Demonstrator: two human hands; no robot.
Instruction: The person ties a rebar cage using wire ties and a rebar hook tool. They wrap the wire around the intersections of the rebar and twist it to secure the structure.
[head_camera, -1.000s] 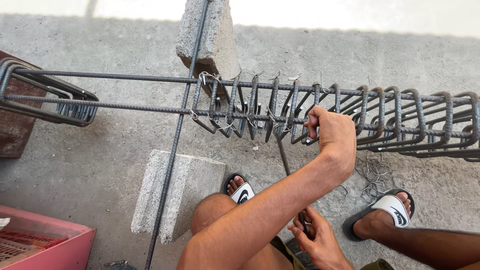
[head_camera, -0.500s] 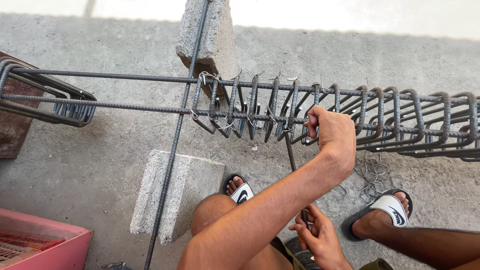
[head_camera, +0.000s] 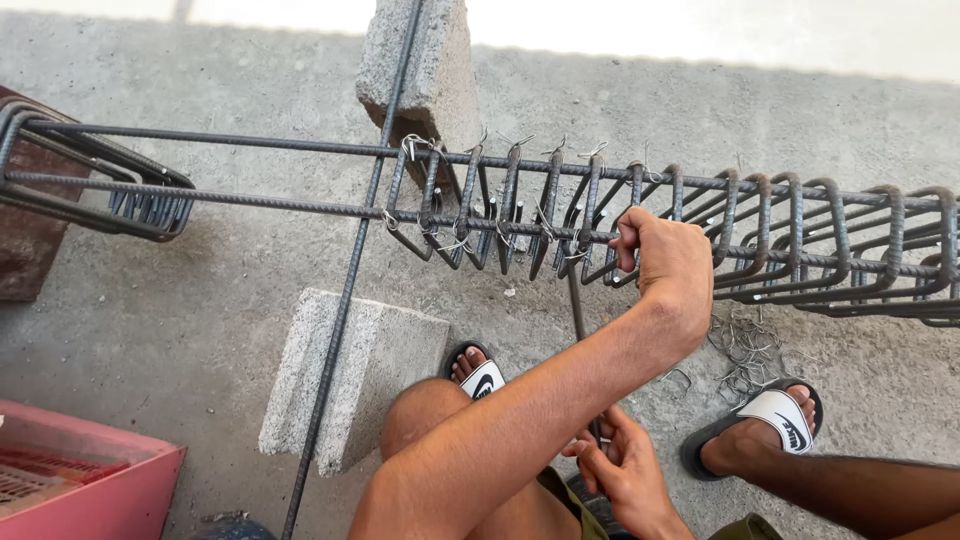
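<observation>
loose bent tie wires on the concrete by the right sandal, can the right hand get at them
Probably yes: the right hand sits low near the knee, and bare concrete lies between it and the loose bent tie wires.

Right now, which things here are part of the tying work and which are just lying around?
In use:
left hand gripping the rebar cage
right hand on the thin rod
loose wire ties

Lying about:
concrete block
pink crate
</observation>
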